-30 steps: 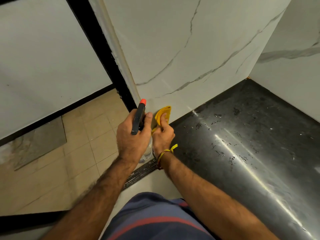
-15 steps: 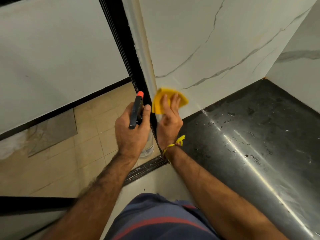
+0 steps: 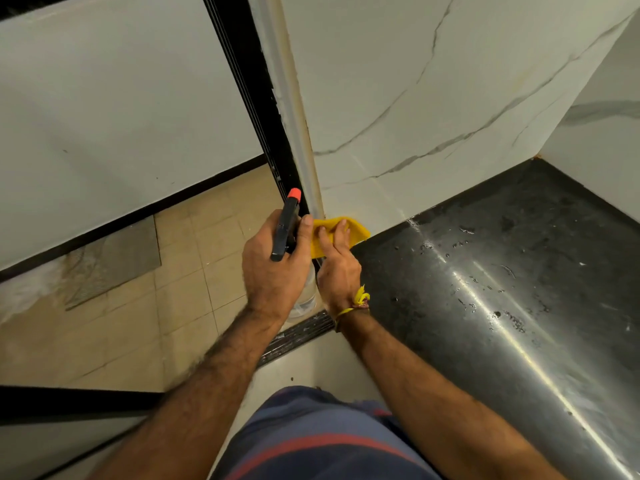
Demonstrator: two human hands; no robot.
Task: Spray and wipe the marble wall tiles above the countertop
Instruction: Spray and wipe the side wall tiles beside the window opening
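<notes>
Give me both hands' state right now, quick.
Left hand: gripping the spray bottle.
Right hand: fingers flat, pressing the yellow cloth against the marble wall.

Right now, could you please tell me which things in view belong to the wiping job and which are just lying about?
In use: spray bottle in left hand; yellow cloth pressed to marble wall tile by right hand.

Lying about: black countertop; loose grey slab on floor.
</notes>
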